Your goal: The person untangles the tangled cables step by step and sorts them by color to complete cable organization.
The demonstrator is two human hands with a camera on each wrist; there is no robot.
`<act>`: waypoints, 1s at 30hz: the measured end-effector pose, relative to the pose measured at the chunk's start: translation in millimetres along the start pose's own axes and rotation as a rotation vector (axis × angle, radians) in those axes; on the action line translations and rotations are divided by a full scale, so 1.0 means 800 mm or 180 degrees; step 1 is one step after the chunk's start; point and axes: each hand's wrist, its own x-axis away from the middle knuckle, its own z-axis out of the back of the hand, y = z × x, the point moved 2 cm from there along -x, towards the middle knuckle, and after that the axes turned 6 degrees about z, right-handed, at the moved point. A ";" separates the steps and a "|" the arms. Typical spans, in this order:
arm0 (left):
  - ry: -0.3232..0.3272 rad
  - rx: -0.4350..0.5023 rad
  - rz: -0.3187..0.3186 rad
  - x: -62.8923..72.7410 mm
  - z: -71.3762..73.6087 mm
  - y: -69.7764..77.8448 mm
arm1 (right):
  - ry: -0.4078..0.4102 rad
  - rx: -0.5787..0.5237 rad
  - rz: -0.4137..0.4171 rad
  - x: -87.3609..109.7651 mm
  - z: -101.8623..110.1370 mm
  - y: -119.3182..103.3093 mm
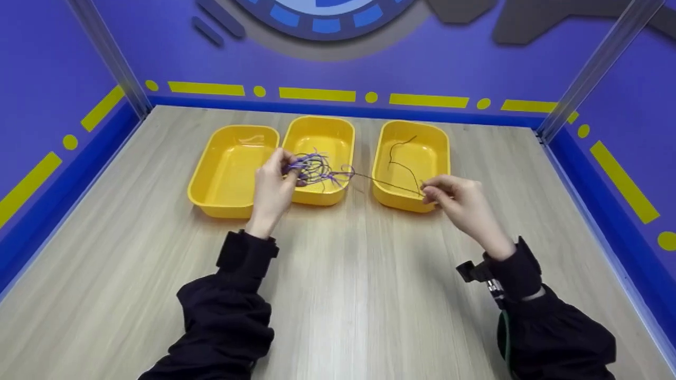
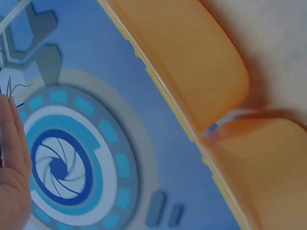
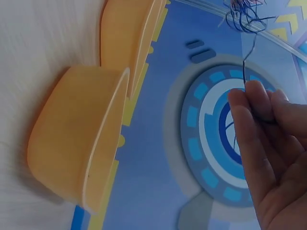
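Observation:
My left hand [image 1: 275, 182] grips a tangled bundle of thin purple and black wires [image 1: 317, 168] over the middle yellow bin [image 1: 330, 198]. One dark wire [image 1: 388, 184] runs from the bundle to my right hand [image 1: 459, 203], pinched between thumb and fingertips at the near edge of the right yellow bin [image 1: 404, 203]. Its loose end curves back over that bin. In the right wrist view, the fingers [image 3: 244, 139] hold the wire below the tangle [image 3: 247, 17]. Only part of the left hand [image 2: 12, 163] shows in the left wrist view, with thin wire ends above its fingertips.
A third yellow bin [image 1: 227, 198] stands at the left, close beside the middle one. All three sit on a pale wood-grain table [image 1: 338, 295]. Blue panels with yellow marks [image 1: 317, 95] wall off the back and sides, with metal posts [image 1: 591, 74] at the corners.

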 end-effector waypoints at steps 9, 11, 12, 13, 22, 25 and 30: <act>0.0149 -0.0014 0.0170 -0.008 0.015 -0.015 | 0.0266 0.0150 -0.0244 0.004 0.028 0.009; 0.0159 0.0047 0.0223 -0.010 0.014 -0.015 | 0.0349 0.0082 -0.0265 0.004 0.032 0.011; 0.0158 0.0059 0.0236 -0.011 0.013 -0.015 | 0.0404 0.0032 -0.0273 0.005 0.034 0.011; 0.0154 0.0070 0.0239 -0.012 0.013 -0.015 | 0.0464 -0.0036 -0.0282 0.005 0.035 0.012; 0.0191 0.0036 0.0374 -0.016 0.015 -0.025 | 0.0648 -0.0745 -0.0294 0.004 0.039 0.013; 0.0188 0.0055 0.0406 -0.017 0.016 -0.028 | 0.0665 -0.0843 -0.0268 0.005 0.041 0.013; 0.0148 0.0199 0.0524 -0.017 0.018 -0.034 | 0.0784 -0.0878 -0.0183 0.003 0.042 0.014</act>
